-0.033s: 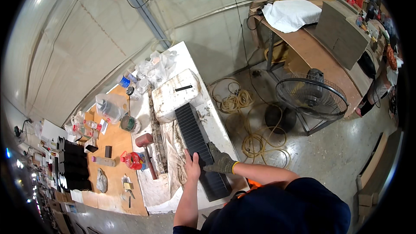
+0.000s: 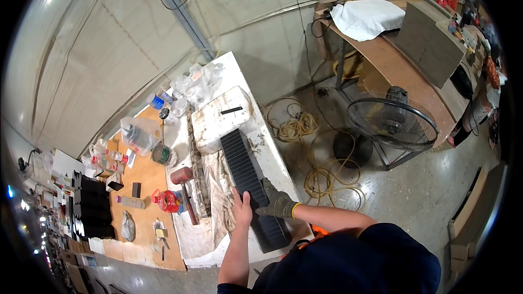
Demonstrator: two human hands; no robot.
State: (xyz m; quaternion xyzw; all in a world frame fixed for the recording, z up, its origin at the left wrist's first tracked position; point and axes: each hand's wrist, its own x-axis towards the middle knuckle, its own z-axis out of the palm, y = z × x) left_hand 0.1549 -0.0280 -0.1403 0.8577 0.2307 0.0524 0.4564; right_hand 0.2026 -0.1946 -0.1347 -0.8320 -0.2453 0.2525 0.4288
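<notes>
A long black ribbed block (image 2: pixel 241 162), which looks like a row of thin dark pieces packed side by side, lies slantwise on the white table (image 2: pixel 275 158). My bare left hand (image 2: pixel 242 209) holds its left side, fingers along the edge and thumb up. From the right, my right hand (image 2: pixel 279 203) in a dark grey glove with a yellow cuff grips the block opposite the left. What its fingertips touch is partly hidden. Beyond the block's far end sits a stained white box-like block (image 2: pixel 218 122) with a small black strip (image 2: pixel 231 110) on top.
Left of my hands lie a mallet (image 2: pixel 185 185), a stained cloth (image 2: pixel 217 185) and a red bottle (image 2: pixel 168 201). Jars, plastic bags (image 2: pixel 199 87) and a stack of black parts (image 2: pixel 92 207) stand farther left. Rightward are a floor fan (image 2: pixel 392 120) and a coiled hose (image 2: pixel 327 182).
</notes>
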